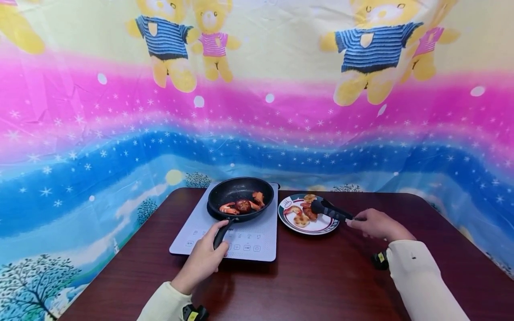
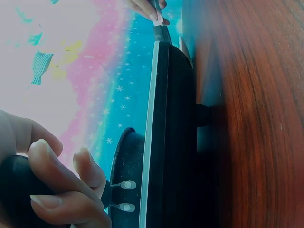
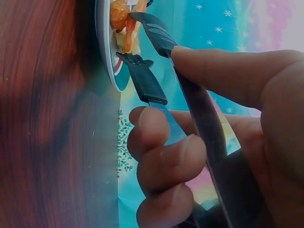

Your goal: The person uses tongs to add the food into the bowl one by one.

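Note:
My left hand (image 1: pixel 202 256) grips the black handle (image 1: pixel 219 236) of a frying pan (image 1: pixel 233 189), which sits on a white induction cooktop (image 1: pixel 184 234). Inside the pan lie a shrimp (image 1: pixel 228 208), a round brown piece (image 1: pixel 242 205) and other orange pieces (image 1: pixel 258 197). On the right, my right hand (image 1: pixel 375 225) holds black-tipped tongs (image 1: pixel 331 210) over a plate (image 1: pixel 286 218). Their tips stand apart beside the food in the right wrist view. A browned piece (image 1: pixel 309 214), a shrimp and round golden slices (image 1: pixel 301 220) are on that plate.
Plate and cooktop stand side by side toward the back of a dark wooden table (image 1: pixel 305 276). Right behind the table hangs a printed bear curtain (image 1: pixel 265 120). A black wrist device (image 1: pixel 379 261) shows at the right sleeve.

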{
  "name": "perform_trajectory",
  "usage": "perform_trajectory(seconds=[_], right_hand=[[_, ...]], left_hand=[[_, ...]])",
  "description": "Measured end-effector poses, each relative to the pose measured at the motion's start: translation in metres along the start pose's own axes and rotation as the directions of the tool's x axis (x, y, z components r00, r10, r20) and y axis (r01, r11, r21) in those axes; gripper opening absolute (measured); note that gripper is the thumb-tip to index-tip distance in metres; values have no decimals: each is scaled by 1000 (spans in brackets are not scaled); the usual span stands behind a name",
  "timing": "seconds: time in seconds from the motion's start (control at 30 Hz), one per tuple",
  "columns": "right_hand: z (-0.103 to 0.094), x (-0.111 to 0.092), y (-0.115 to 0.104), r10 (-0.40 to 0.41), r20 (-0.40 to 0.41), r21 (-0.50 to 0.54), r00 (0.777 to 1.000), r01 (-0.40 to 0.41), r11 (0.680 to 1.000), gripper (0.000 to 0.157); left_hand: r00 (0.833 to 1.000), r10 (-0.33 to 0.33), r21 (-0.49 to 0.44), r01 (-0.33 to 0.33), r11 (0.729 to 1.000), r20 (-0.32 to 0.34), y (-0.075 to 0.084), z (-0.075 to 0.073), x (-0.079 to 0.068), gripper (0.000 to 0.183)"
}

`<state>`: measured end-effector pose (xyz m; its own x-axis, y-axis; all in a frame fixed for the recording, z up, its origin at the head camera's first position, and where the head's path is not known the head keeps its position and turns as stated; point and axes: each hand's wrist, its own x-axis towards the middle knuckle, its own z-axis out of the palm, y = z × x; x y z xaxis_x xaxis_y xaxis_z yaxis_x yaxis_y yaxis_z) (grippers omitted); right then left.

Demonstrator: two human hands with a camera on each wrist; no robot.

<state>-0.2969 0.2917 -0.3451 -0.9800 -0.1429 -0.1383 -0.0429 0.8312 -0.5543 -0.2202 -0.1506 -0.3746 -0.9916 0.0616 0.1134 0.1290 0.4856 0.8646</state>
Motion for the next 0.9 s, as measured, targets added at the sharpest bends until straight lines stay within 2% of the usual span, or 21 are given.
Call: perform_trajectory(seconds=[0.3,0.6,0.9], right_hand=[[1,1,-2,-3,22,-26,1000,3,1000,37],[-4,1,-3,-15,-4,-49,1000,15,999,34],[-8,-4,-4,-61,-15,-81,998,60,995,33]], left_hand=[[1000,4,4,-4,1000,-3,-1,1,1,52],[1000,1,0,-1,1000,-3,-2,1,1,52],[1000,1,10,-1,1000,-7,-1,1,1,52]])
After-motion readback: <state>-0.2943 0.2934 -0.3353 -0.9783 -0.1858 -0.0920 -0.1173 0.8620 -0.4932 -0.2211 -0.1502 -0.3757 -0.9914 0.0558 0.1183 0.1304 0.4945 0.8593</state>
